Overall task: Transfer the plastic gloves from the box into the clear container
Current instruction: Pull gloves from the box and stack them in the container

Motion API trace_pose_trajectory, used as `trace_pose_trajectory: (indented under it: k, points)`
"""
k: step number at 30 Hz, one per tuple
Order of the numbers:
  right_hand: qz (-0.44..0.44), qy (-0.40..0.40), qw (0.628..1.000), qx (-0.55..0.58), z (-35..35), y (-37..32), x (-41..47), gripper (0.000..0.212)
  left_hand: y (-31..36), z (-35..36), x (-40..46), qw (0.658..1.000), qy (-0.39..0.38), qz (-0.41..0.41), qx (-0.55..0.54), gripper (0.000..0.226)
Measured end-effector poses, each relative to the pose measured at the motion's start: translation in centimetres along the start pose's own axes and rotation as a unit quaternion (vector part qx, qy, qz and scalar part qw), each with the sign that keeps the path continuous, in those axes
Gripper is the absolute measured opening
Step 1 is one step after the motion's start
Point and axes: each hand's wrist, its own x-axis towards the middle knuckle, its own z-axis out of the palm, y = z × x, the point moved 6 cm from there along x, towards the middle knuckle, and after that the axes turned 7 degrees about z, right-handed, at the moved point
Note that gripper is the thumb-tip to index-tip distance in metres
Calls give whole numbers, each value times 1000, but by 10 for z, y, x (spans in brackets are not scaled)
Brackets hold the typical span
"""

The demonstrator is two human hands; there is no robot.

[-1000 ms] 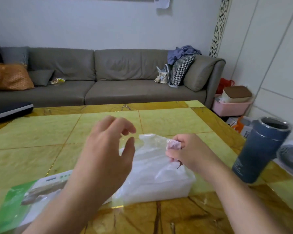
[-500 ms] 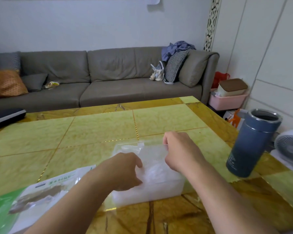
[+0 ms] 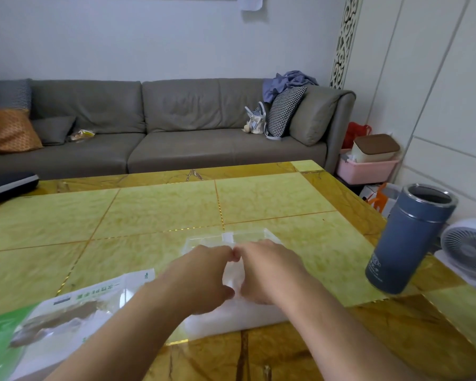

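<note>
Since a second ago, our left hand (image 3: 201, 279) and right hand (image 3: 264, 270) have come together, knuckles touching, pressing the plastic gloves (image 3: 232, 276) beneath them down into the clear container (image 3: 259, 234), so the transfer looks nearly done.

Blue-grey flask (image 3: 408, 239) upright on table (image 3: 162, 210) near right edge (lid off). White fan (image 3: 469, 250) just beyond it, off table. Grey sofa (image 3: 160, 127) behind, orange cushion (image 3: 7, 130) at left, houndstooth cushion (image 3: 283, 111) at right. Pink basket (image 3: 364, 169) beside sofa.
</note>
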Motion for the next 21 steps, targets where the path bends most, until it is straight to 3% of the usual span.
trace_pose_trajectory:
  k: [3, 7, 11, 14, 21]
  points:
    - [18, -50, 998, -26, 7, 1, 5, 56, 2, 1, 1, 997, -20, -37, 70, 50]
    - [55, -113, 990, -66, 13, 1, 11, 56, 4, 10, 10, 992, -57, -83, 73, 20]
    - [65, -158, 981, -94, 20, -3, 18, 65, 4, 24, 22, 988, -115, -98, 39, 29]
    - [68, -188, 976, -82, 24, -4, 23, 67, 4, 28, 25, 989, -121, -81, 18, 12]
    - [78, -188, 979, 6, 28, -1, 26, 69, -11, 25, 18, 989, -129, -68, -17, 17]
